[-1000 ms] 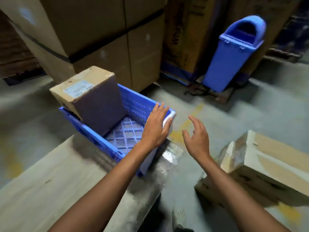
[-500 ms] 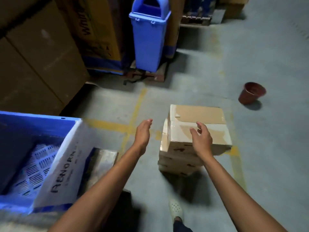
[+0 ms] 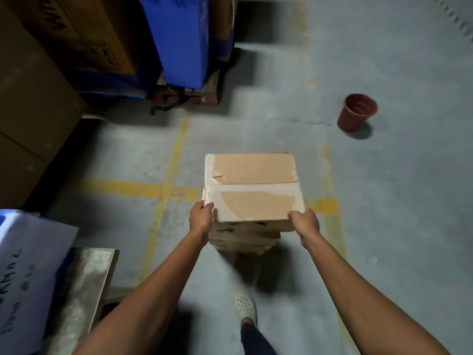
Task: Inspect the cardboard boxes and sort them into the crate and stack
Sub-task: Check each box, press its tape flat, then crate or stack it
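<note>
A taped cardboard box (image 3: pixel 252 185) tops a short stack of boxes (image 3: pixel 243 239) on the grey floor at the centre. My left hand (image 3: pixel 201 219) grips its near left corner, fingers curled round the edge. My right hand (image 3: pixel 305 222) grips the near right corner the same way. The blue crate (image 3: pixel 6 213) shows only as a corner at the left edge, with a white paper label (image 3: pixel 28 272) on its end wall.
A blue bin (image 3: pixel 179 39) stands at the back by large cartons (image 3: pixel 38 98). A red-brown pot (image 3: pixel 356 111) sits on the floor to the right. A steel table corner (image 3: pixel 84 275) lies at lower left. Yellow floor lines (image 3: pixel 163 190) cross under the stack. My shoe (image 3: pixel 245 304) is below it.
My view swung right from the crate to the stack. My left hand came across and took the box's left corner; my right hand slid to the right corner.
</note>
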{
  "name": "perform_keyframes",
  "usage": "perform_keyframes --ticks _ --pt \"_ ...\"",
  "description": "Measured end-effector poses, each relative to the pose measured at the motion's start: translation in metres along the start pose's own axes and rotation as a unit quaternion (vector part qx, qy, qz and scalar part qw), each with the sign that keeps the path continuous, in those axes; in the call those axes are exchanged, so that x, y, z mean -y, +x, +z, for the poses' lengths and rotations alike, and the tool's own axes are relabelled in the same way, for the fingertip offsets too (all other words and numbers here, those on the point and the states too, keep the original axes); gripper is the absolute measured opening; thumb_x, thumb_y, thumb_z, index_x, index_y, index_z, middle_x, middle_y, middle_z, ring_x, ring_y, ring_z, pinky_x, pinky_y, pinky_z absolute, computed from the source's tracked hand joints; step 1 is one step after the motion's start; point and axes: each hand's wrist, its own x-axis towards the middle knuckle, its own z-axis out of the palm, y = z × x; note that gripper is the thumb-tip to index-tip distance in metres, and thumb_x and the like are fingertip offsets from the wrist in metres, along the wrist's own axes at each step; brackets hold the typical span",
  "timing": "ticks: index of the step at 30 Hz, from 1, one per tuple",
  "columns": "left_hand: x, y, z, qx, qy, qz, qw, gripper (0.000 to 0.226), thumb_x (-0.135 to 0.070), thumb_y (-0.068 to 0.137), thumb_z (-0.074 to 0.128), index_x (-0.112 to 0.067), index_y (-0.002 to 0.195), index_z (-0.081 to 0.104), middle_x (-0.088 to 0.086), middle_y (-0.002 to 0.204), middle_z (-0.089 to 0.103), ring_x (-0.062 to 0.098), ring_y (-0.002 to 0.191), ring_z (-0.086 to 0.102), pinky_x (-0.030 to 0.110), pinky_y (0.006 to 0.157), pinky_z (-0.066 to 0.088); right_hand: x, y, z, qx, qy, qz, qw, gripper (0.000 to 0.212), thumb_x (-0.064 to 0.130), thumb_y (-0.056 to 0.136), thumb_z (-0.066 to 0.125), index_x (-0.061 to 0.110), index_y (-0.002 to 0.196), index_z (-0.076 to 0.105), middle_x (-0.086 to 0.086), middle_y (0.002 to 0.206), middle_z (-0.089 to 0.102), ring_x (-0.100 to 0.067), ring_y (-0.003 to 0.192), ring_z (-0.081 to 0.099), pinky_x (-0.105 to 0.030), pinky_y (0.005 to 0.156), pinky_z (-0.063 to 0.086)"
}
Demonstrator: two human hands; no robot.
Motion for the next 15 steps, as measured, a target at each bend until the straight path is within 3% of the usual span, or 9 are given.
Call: perform_keyframes --ticks 4,7,10,12,15 --pt "-0.012 0.000 -0.014 -0.015 -0.030 0.045 0.998 0.036 -0.005 0.087 0.046 -0.012 0.116 0.065 0.001 0.103 0.067 0.021 0.095 0.059 0.031 0.071 0.047 0.013 -0.009 0.003 -0.012 0.033 -0.052 0.998 0.033 0.022 0.088 0.062 0.015 0.120 0.060 -0.008 0.114 0.067 -0.028 0.097 0.060 -0.036 0.075 0.050" --pt "-0.026 -0.005 -0.033 -0.039 -0.072 0.097 0.992 0.030 -0.021 0.096 0.046 -0.014 0.118 0.066 0.006 0.118 0.067 0.018 0.101 0.058 0.035 0.084 0.047 0.036 -0.028 0.005 -0.017 0.088 -0.111 0.990 0.036 0.029 0.090 0.065 0.022 0.124 0.059 -0.002 0.117 0.067 -0.025 0.102 0.061 -0.039 0.084 0.052" --pt "-0.043 -0.024 -0.063 -0.091 -0.093 0.160 0.979 0.029 -0.039 0.097 0.043 -0.021 0.098 0.066 -0.001 0.107 0.067 0.015 0.099 0.059 0.040 0.094 0.048 0.064 -0.063 0.008 -0.035 0.087 -0.178 0.980 0.043 0.039 0.091 0.066 0.025 0.130 0.057 0.000 0.120 0.066 -0.026 0.110 0.061 -0.034 0.084 0.046" --pt "-0.054 -0.046 -0.088 -0.130 -0.095 0.209 0.965 0.029 -0.042 0.098 0.041 -0.025 0.083 0.059 -0.006 0.091 0.063 0.014 0.088 0.057 0.038 0.085 0.047 0.080 -0.093 0.013 -0.057 0.084 -0.225 0.969 0.055 0.042 0.090 0.067 0.025 0.140 0.052 -0.002 0.130 0.063 -0.027 0.119 0.057 -0.031 0.089 0.042" --pt "-0.067 -0.087 -0.136 -0.182 -0.093 0.257 0.945 0.034 -0.050 0.096 0.037 -0.029 0.074 0.051 -0.006 0.081 0.059 0.019 0.082 0.058 0.038 0.074 0.048 0.102 -0.147 0.024 -0.074 0.138 -0.306 0.939 0.061 0.037 0.089 0.071 0.025 0.144 0.049 -0.005 0.134 0.061 -0.027 0.123 0.054 -0.028 0.095 0.039"
